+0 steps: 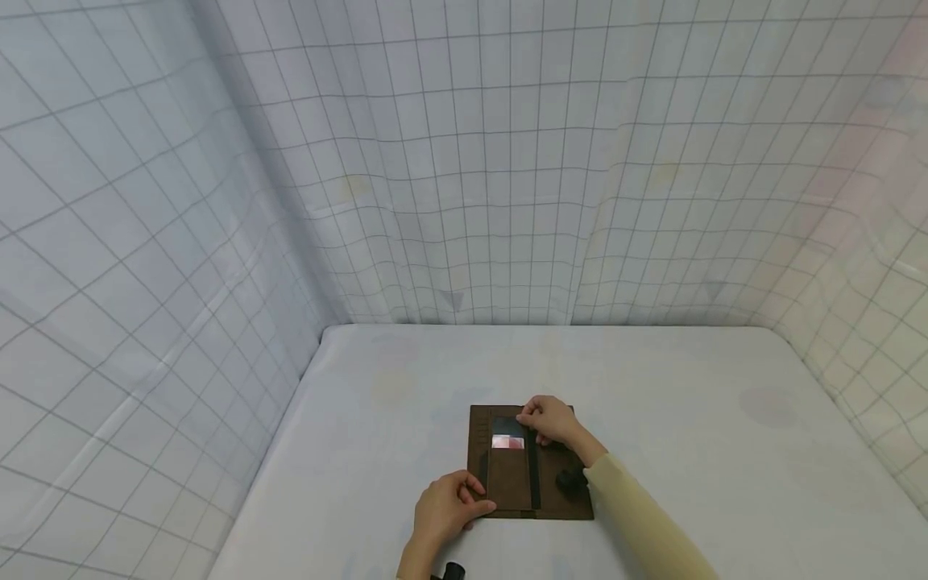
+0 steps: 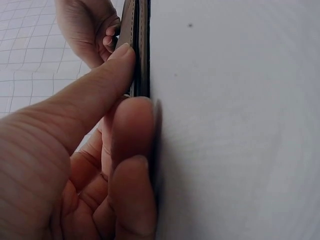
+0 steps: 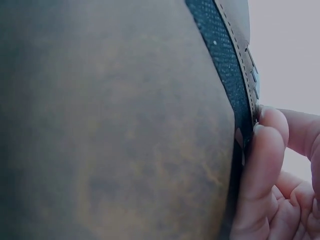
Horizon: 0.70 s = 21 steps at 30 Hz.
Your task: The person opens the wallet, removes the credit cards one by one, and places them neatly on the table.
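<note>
A brown leather wallet (image 1: 507, 479) lies spread flat on the white table, with stitched edges and a black band down its middle. Its central pocket shows a thin glossy card (image 1: 507, 442), dark above and pinkish white below. At the wallet's lower left edge, my left hand (image 1: 448, 503) pinches the leather, thumb on top and the other fingers curled beside the edge. My right hand (image 1: 551, 420) reaches over the upper part, thumb and fingertips pinching at the card's upper right corner. In the right wrist view, the right fingertips (image 3: 265, 145) meet at the stitched edge.
White table (image 1: 362, 451) surrounds the wallet. Grid-patterned white curtains (image 1: 464, 201) hang behind and at both sides. A black round object (image 1: 570, 481) sits under the right wrist, and another black piece (image 1: 454, 571) is by the left wrist.
</note>
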Tool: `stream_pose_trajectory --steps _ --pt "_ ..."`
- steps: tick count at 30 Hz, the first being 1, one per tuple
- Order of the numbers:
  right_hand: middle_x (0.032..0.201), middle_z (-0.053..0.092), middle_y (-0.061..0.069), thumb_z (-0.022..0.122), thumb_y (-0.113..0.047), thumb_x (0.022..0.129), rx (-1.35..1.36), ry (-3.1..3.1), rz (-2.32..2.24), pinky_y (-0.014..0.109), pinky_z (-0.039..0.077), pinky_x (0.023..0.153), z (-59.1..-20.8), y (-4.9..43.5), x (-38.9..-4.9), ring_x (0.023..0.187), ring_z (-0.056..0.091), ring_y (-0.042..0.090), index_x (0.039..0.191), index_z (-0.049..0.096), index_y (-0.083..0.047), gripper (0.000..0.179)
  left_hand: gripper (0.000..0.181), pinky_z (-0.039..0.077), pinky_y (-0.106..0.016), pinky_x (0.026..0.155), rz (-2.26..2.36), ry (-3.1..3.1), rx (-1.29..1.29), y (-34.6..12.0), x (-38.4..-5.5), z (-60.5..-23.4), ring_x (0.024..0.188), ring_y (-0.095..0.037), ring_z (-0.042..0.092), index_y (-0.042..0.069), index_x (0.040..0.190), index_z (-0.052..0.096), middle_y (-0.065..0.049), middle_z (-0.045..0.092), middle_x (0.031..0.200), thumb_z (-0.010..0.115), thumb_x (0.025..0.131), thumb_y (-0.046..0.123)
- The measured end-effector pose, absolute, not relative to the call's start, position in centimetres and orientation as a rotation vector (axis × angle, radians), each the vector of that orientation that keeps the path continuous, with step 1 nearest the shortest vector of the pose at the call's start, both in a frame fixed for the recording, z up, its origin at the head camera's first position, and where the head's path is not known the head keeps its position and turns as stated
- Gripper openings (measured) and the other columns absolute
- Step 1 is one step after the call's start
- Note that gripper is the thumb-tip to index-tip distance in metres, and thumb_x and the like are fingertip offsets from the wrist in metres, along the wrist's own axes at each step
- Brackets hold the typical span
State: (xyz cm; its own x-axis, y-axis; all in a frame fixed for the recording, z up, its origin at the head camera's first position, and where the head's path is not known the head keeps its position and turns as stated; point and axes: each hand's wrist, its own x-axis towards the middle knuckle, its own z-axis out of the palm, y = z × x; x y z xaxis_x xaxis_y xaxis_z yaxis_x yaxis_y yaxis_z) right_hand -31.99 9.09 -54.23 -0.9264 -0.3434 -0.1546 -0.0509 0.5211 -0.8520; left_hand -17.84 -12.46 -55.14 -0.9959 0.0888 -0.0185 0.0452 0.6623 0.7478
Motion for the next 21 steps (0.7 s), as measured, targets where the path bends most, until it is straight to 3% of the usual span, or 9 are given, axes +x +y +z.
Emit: stream_pose_trajectory --steps 21 --pt "0.065 0.055 0.004 0.066 -0.018 0.090 -0.345 2.465 -1.356 0.029 0.048 0.048 -53.72 9.04 -31.84 0.047 0.054 0.015 0.093 0.064 -0.005 0.013 0.027 0.036 -0.026 0.045 1.249 2.809 0.115 -12.34 -17.90 -54.86 0.040 -0.009 0.049 0.018 0.083 0.063 0.011 0.051 0.052 0.080 0.074 0.038"
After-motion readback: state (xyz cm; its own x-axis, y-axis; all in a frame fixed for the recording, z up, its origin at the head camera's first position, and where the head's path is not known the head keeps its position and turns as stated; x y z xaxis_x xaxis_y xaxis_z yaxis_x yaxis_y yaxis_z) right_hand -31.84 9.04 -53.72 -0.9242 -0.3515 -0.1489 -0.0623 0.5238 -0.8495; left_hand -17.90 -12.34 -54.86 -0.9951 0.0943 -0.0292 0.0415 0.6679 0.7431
